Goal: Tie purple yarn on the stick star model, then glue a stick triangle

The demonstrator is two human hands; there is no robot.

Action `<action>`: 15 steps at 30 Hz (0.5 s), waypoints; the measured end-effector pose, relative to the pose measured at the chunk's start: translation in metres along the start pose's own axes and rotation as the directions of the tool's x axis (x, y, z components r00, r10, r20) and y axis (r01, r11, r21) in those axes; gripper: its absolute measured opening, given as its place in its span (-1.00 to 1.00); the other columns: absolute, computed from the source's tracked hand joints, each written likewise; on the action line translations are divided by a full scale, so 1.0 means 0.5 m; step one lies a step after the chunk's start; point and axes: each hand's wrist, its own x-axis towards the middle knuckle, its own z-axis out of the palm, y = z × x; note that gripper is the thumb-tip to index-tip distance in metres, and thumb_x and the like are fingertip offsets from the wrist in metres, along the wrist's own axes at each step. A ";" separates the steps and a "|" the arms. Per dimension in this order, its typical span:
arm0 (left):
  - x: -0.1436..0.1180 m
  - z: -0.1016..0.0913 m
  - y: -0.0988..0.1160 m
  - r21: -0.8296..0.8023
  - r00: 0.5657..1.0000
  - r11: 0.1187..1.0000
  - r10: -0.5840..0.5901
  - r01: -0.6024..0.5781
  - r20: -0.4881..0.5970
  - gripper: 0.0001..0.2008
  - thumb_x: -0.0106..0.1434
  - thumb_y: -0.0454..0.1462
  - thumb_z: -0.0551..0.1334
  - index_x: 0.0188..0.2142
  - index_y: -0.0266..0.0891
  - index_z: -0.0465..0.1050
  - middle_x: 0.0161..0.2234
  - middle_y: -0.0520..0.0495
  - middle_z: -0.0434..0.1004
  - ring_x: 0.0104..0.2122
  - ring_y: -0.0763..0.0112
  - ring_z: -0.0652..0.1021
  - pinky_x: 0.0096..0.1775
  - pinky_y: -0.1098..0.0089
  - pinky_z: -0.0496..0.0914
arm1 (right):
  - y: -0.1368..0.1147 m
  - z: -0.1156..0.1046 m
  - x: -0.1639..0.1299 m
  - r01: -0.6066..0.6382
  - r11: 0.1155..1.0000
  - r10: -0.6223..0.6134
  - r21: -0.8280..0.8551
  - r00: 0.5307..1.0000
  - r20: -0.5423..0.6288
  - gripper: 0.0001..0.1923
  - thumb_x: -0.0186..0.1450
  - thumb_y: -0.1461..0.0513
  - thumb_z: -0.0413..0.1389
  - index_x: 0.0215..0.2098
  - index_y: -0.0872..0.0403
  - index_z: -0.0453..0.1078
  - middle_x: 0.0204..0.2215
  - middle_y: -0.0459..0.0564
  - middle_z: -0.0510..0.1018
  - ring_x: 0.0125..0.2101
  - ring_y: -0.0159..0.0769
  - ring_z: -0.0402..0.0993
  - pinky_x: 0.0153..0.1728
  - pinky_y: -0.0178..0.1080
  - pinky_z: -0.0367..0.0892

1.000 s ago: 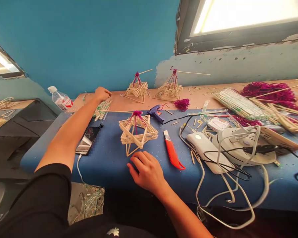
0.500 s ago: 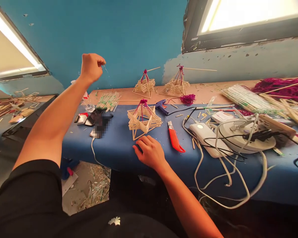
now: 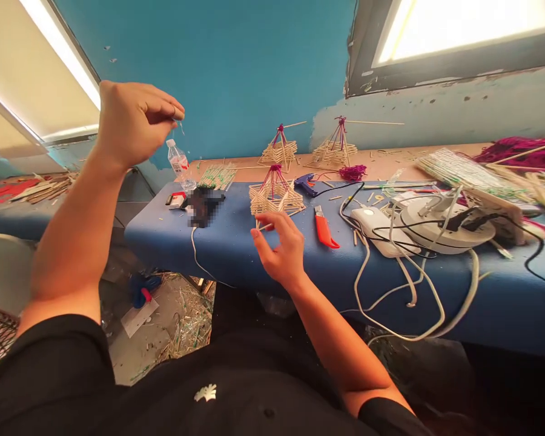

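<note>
My left hand (image 3: 134, 121) is raised high on the left, thumb and fingers pinched on a thin clear strand (image 3: 182, 128) that looks like a glue string. Low in the middle, my right hand (image 3: 284, 251) has its thumb and fingers closed around the front corner of a wooden-stick frame (image 3: 284, 197). This frame is built of stacked star-shaped layers, with purple yarn gathered to a knot on top. It rests on the blue table covering (image 3: 236, 242). The corner between my right fingers is partly hidden.
Right of the frame lie a red-handled utility knife (image 3: 326, 229) and a purple glue gun (image 3: 306, 183). Behind stand two similar frames (image 3: 278, 151). Cables tangle around a white power strip (image 3: 381, 233) farther right. A plastic bottle (image 3: 178, 162) stands at left.
My left hand has come closer and a little left, still pinched. My right hand has gone from resting before the stick frame to gripping its front corner. The view has shifted left.
</note>
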 end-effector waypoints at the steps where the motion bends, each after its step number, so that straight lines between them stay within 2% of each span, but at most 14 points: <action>1: -0.019 0.000 0.031 -0.035 1.000 0.999 0.017 -0.018 -0.014 -0.85 0.25 -0.36 0.42 -0.21 -0.20 0.78 -0.17 -0.01 0.80 -0.18 0.34 0.72 -0.12 0.33 0.61 | -0.024 0.005 0.014 -0.010 0.999 0.011 0.042 1.000 -0.016 -0.65 0.50 0.07 0.17 0.16 0.05 0.44 0.04 0.12 0.64 0.01 -0.22 0.61 0.01 -0.14 0.56; 4: -0.071 0.020 0.116 -0.195 0.999 0.980 0.022 -0.028 -0.036 -0.89 0.30 -0.32 0.43 -0.23 -0.16 0.79 -0.17 -0.04 0.80 -0.19 0.32 0.73 -0.18 0.33 0.62 | -0.071 0.029 0.055 -0.024 0.995 0.028 0.093 0.999 -0.041 -0.27 0.41 -0.04 0.29 0.39 0.07 0.20 0.33 0.25 0.47 0.32 -0.03 0.47 0.33 0.07 0.44; 6: -0.105 0.043 0.163 -0.253 1.000 0.967 0.014 -0.016 -0.008 -0.87 0.33 -0.29 0.39 -0.24 -0.11 0.79 -0.16 -0.02 0.80 -0.22 0.33 0.73 -0.23 0.33 0.61 | -0.082 0.042 0.072 -0.071 0.989 0.077 0.129 0.996 -0.043 -0.17 0.37 -0.02 0.33 0.43 0.11 0.13 0.36 0.27 0.45 0.37 -0.02 0.42 0.39 0.09 0.36; 7: -0.122 0.056 0.182 -0.303 0.999 0.952 -0.032 0.040 0.031 -0.85 0.35 -0.28 0.37 -0.25 -0.07 0.79 -0.14 -0.02 0.79 -0.18 0.30 0.73 -0.18 0.29 0.63 | -0.083 0.044 0.075 -0.120 0.980 0.125 0.160 0.992 -0.025 -0.25 0.39 0.00 0.32 0.39 0.11 0.20 0.26 0.23 0.55 0.27 -0.08 0.52 0.31 0.02 0.43; 8: -0.139 0.070 0.199 -0.361 0.995 0.928 -0.079 0.093 0.052 -0.84 0.36 -0.26 0.36 -0.25 -0.04 0.79 -0.14 -0.02 0.79 -0.16 0.27 0.73 -0.13 0.24 0.65 | -0.083 0.042 0.075 -0.182 0.964 0.184 0.197 0.983 0.008 -0.42 0.43 0.03 0.27 0.29 0.10 0.31 0.07 0.14 0.66 0.07 -0.18 0.62 0.14 -0.10 0.51; 9: -0.156 0.086 0.213 -0.429 0.990 0.893 -0.121 0.139 0.070 -0.84 0.35 -0.23 0.36 -0.25 -0.01 0.79 -0.12 -0.02 0.78 -0.12 0.24 0.73 -0.08 0.20 0.67 | -0.082 0.037 0.071 -0.240 0.942 0.239 0.233 0.970 0.036 -0.61 0.47 0.04 0.21 0.14 0.09 0.41 -0.18 0.01 0.68 -0.17 -0.30 0.62 -0.09 -0.21 0.50; 10: -0.173 0.104 0.225 -0.506 0.983 0.843 -0.163 0.181 0.080 -0.85 0.34 -0.22 0.37 -0.25 0.01 0.79 -0.11 -0.03 0.77 -0.09 0.21 0.73 -0.04 0.16 0.68 | -0.082 0.028 0.063 -0.284 0.922 0.281 0.265 0.958 0.049 -0.73 0.50 0.05 0.15 -0.03 0.07 0.46 -0.38 -0.10 0.59 -0.37 -0.39 0.50 -0.27 -0.29 0.40; 11: -0.189 0.123 0.234 -0.594 0.975 0.775 -0.206 0.213 0.081 -0.86 0.32 -0.21 0.39 -0.23 0.02 0.79 -0.08 -0.03 0.77 -0.06 0.19 0.73 0.00 0.13 0.68 | -0.083 0.018 0.053 -0.303 0.908 0.303 0.290 0.952 0.047 -0.73 0.52 0.04 0.10 -0.16 0.06 0.47 -0.50 -0.16 0.48 -0.49 -0.45 0.36 -0.39 -0.32 0.27; 13: -0.220 0.167 0.247 -0.768 0.945 0.582 -0.313 0.267 0.092 -0.86 0.28 -0.19 0.44 -0.18 0.06 0.78 0.00 -0.02 0.75 0.00 0.19 0.73 0.06 0.12 0.68 | -0.088 -0.004 0.028 -0.282 0.906 0.294 0.316 0.956 0.009 -0.68 0.53 0.04 0.08 -0.25 0.07 0.47 -0.55 -0.19 0.38 -0.54 -0.48 0.23 -0.43 -0.32 0.17; 15: -0.244 0.212 0.254 -0.867 0.894 0.386 -0.427 0.314 0.134 -0.85 0.25 -0.17 0.50 -0.16 0.11 0.77 0.03 0.02 0.74 0.04 0.21 0.73 0.11 0.15 0.68 | -0.094 -0.021 0.003 -0.260 0.915 0.276 0.309 0.961 -0.007 -0.68 0.53 0.05 0.07 -0.22 0.07 0.51 -0.54 -0.19 0.39 -0.53 -0.49 0.23 -0.40 -0.33 0.19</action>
